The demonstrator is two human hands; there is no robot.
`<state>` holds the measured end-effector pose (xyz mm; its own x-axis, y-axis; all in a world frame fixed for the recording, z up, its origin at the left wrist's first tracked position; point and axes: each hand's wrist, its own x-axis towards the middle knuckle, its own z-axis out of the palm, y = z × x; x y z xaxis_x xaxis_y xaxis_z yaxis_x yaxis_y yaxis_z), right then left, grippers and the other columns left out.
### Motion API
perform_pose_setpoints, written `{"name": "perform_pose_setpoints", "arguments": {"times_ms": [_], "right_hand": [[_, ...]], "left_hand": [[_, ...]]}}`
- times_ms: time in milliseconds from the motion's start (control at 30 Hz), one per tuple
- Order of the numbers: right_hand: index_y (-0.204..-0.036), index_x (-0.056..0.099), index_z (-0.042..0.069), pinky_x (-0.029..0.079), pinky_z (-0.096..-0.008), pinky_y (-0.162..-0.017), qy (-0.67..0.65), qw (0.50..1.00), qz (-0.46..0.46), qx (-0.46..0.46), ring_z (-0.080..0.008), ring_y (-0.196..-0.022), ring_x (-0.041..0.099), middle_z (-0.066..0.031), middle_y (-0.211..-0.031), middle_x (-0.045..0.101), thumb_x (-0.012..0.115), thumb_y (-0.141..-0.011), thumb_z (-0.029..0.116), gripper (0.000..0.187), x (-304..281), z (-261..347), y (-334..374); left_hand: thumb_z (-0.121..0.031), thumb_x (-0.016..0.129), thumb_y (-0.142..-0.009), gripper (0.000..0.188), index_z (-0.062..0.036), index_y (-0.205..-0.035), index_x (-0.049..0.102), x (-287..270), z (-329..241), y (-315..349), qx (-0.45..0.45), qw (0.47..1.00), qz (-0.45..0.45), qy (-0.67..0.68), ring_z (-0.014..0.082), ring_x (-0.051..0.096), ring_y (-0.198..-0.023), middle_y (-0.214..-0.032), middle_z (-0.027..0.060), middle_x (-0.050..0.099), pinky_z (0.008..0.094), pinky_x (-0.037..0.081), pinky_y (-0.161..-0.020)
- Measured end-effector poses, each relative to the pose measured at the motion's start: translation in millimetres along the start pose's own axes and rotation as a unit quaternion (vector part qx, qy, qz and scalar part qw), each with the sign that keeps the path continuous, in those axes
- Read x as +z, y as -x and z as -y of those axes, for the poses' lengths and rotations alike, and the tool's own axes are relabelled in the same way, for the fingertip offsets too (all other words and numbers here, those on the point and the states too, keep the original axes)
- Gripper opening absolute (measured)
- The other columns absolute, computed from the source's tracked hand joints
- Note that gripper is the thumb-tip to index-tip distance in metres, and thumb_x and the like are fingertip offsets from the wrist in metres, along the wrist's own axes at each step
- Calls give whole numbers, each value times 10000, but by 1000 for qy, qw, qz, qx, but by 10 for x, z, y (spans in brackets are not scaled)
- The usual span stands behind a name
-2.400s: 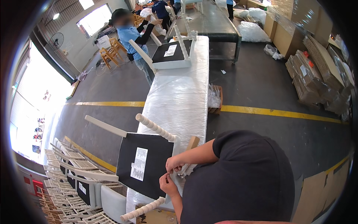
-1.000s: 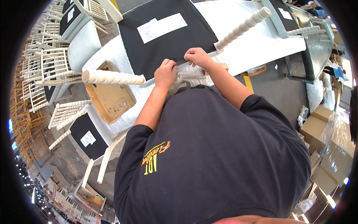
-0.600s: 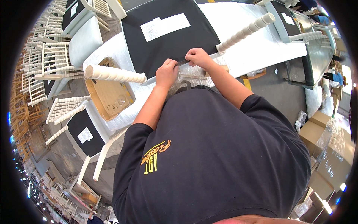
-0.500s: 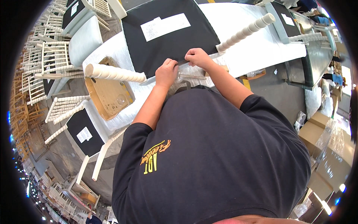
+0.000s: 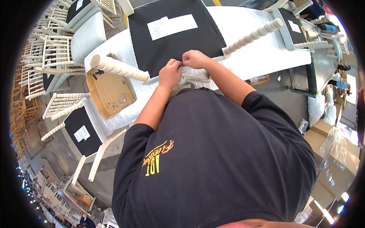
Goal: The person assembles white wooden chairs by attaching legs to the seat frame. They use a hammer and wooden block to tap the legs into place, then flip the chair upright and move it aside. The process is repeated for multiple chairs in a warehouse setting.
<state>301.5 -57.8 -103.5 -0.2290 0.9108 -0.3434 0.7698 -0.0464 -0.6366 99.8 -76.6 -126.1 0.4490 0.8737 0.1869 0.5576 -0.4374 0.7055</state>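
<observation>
An upturned chair seat lies in front of me, its underside covered in black fabric [image 5: 167, 53] with a white paper label [image 5: 173, 27] on it. Turned cream legs [image 5: 121, 69] rise at its near left and near right corners. My left hand [image 5: 170, 73] and my right hand [image 5: 195, 59] meet at the seat's near edge, both with fingers pinched closed. Between the fingertips shows a bit of dark strip [image 5: 181, 64]; the fingers hide most of it. Just below the hands are clear plastic wrap and a pale rod [image 5: 196, 79].
White padding [image 5: 262, 60] covers the surface under the seat. An open cardboard box [image 5: 110, 93] sits at the left, beside another upturned chair [image 5: 81, 133]. Stacked cream chairs [image 5: 57, 53] fill the far left. Cartons [image 5: 323, 152] stand at the right, behind my elbow.
My right hand has moved left, close against my left hand. The dark strip that spanned the gap between them is now mostly hidden. The whole view has shifted slightly.
</observation>
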Motion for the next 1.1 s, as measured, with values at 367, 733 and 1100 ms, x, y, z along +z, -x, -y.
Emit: {"name": "perform_pose_setpoints", "arguments": {"times_ms": [367, 733, 1100], "right_hand": [[-909, 793, 64, 571, -420, -794, 2, 998, 52, 31, -318, -840, 724, -172, -867, 748, 687, -799, 191, 199, -63, 26, -76], [-885, 795, 55, 575, -431, -810, 48, 996, 46, 64, -340, -861, 729, -191, -870, 748, 717, -787, 270, 248, -17, 83, -146], [-860, 773, 34, 574, -434, -799, 56, 993, 51, 89, -341, -839, 727, -199, -845, 740, 743, -776, 291, 272, -12, 131, -176]], "left_hand": [[-137, 734, -870, 151, -126, -1014, 778, -54, -5, 24, -14, 999, -13, 37, 269, 716, -853, -1000, 35, 695, 408, 579, -759], [-84, 699, -875, 171, -96, -1021, 787, -68, 76, -4, -77, 992, 8, 100, 283, 716, -907, -1014, 72, 711, 407, 575, -811], [-89, 689, -889, 152, -88, -1001, 792, -56, 116, -10, -75, 992, 2, 101, 295, 709, -908, -997, 86, 711, 409, 569, -810]]}}
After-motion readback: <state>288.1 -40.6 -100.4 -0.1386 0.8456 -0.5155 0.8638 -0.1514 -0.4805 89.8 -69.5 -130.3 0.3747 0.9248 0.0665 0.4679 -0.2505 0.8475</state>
